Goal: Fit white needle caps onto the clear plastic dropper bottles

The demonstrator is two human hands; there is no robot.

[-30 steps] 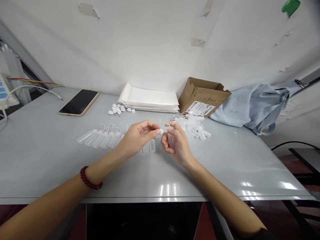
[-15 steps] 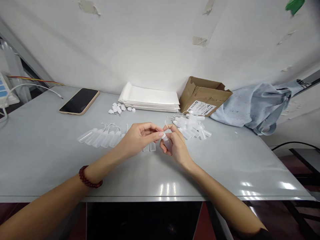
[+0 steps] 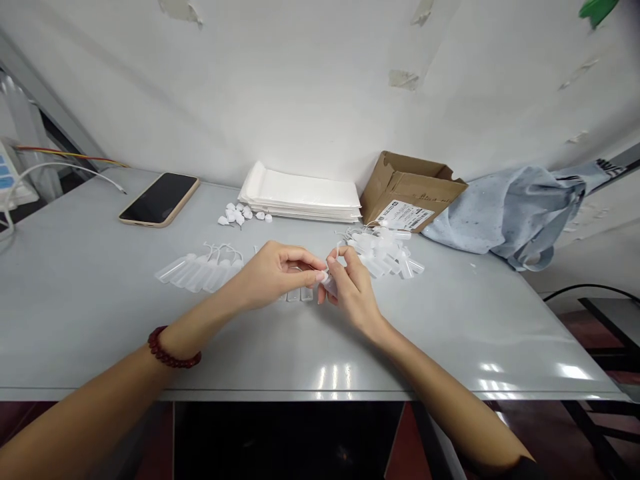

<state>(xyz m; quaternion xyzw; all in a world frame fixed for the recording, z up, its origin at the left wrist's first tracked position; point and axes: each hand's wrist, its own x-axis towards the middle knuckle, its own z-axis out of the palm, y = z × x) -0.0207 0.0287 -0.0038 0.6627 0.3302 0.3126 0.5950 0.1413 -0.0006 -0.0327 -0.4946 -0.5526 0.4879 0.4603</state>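
Note:
Above the middle of the table, my right hand (image 3: 356,290) is closed around a small translucent plastic bottle (image 3: 330,285), mostly hidden by the fingers. My left hand (image 3: 277,272) pinches at the bottle's white cap, thumb against fingers; the fingertips cover most of it. A white cord (image 3: 339,248) stands up by my right fingers. Partly behind my left hand lies a row of similar bottles (image 3: 203,273) with white cords at their tops. Past my right hand is a loose heap of such bottles (image 3: 385,250).
Several small white caps (image 3: 235,214) lie beside a stack of white padded envelopes (image 3: 303,193) at the wall. A cardboard box (image 3: 410,190) leans there, with pale blue cloth (image 3: 500,210) to its right. A phone (image 3: 160,199) and white cable (image 3: 75,167) are at the left.
My right hand has turned a little, so its fingers cover more of the bottle. My left hand has shifted slightly left and up, still pinching at the top.

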